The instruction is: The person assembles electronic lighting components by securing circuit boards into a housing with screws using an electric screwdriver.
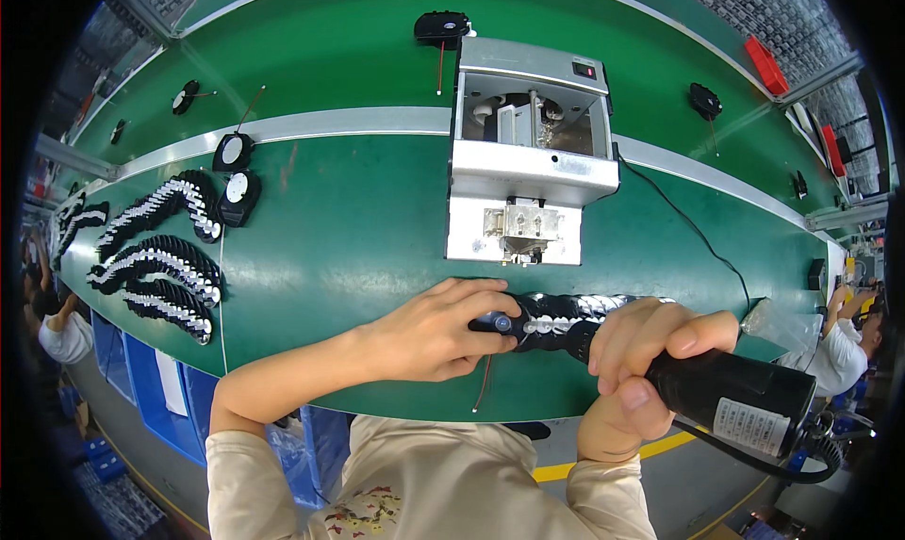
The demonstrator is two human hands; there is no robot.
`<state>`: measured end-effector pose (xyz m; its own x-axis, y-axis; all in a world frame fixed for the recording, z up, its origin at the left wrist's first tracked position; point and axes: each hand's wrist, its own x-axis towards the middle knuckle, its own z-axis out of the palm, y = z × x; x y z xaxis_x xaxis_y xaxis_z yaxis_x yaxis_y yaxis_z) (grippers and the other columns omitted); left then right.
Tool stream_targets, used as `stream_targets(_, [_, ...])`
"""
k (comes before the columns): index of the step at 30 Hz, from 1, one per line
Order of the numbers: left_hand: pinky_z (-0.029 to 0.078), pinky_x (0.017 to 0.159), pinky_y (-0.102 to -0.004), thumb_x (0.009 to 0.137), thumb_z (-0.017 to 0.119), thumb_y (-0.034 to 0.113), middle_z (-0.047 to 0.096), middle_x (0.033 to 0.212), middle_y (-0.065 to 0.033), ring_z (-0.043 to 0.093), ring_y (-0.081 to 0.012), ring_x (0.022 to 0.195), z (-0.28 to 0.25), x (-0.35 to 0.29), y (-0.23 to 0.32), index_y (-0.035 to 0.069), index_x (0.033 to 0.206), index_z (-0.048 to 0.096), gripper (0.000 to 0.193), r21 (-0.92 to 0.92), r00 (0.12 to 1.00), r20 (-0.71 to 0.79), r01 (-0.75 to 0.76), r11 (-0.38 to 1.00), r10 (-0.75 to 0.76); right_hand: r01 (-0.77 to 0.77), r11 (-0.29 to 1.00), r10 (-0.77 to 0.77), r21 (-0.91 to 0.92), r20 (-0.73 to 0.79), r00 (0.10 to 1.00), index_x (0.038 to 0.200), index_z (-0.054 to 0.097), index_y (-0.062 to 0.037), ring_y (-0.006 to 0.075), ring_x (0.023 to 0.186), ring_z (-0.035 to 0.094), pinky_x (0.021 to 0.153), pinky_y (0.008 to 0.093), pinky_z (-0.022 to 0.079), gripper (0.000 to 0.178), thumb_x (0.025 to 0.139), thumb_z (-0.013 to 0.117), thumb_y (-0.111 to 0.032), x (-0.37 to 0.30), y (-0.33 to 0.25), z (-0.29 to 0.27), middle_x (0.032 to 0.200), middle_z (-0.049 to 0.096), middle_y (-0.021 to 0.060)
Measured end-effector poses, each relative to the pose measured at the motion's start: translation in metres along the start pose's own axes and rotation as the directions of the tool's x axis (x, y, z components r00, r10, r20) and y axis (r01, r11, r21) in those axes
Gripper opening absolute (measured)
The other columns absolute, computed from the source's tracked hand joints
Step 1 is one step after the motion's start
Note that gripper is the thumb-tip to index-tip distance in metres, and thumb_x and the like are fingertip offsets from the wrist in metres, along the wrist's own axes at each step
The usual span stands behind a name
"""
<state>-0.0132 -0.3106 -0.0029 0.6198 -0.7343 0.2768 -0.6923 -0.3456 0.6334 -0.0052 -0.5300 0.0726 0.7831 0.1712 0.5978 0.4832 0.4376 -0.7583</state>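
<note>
My right hand [650, 351] is wrapped round a black electric screwdriver [745, 399], which lies nearly level and has a pale label and a cable at its rear end. Its tip is hidden behind my fingers. On the near part of the green bench, my left hand [424, 331] grips a small black round part [496, 322] at the left end of a row of stacked black-and-silver parts [556, 325]. A thin red wire [484, 384] hangs toward the bench's front edge. The row continues to the right, partly covered by my right hand.
A silver screw feeder [528, 174] stands just beyond my hands, its cord trailing right. Stacked rows of parts [160, 267] and loose black parts [239, 198] lie at left. More sit on the far green belt [339, 59]. Blue bins [156, 399] stand below; a plastic bag [782, 325] lies right.
</note>
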Motion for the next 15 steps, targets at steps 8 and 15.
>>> stream_targets(8, [0.045, 0.092, -0.0422, 0.076, 0.070, 0.013, 0.052, 0.118, -0.0092, 0.051, -0.0299, 0.117, 0.007, 0.002, -0.003, 0.012, 0.098, 0.069, 0.021, -0.043, 0.999, -0.033, -0.013, 0.999, 0.012, 0.116, 0.993, -0.115, 0.022, -0.012, 0.993, 0.124, 0.038, -0.0074, 0.0144, 0.045, 0.048, 0.046, 0.0294, 0.044, 0.052, 0.079, 0.061, 0.000, 0.017, 0.005, 0.009, 0.065, 0.047, 0.0031])
stream_targets(15, [0.044, 0.090, -0.0413, 0.077, 0.069, 0.014, 0.052, 0.117, -0.0089, 0.051, -0.0289, 0.115, 0.002, -0.013, -0.003, 0.013, 0.096, 0.068, 0.020, 0.002, 0.999, -0.042, -0.012, 1.000, 0.012, 0.095, 0.975, -0.132, -0.200, -0.183, 0.974, 0.128, 0.041, -0.0064, 0.0129, 0.046, 0.046, 0.048, 0.0306, 0.044, 0.049, 0.082, 0.058, -0.007, 0.058, 0.031, 0.032, 0.064, 0.046, 0.0031])
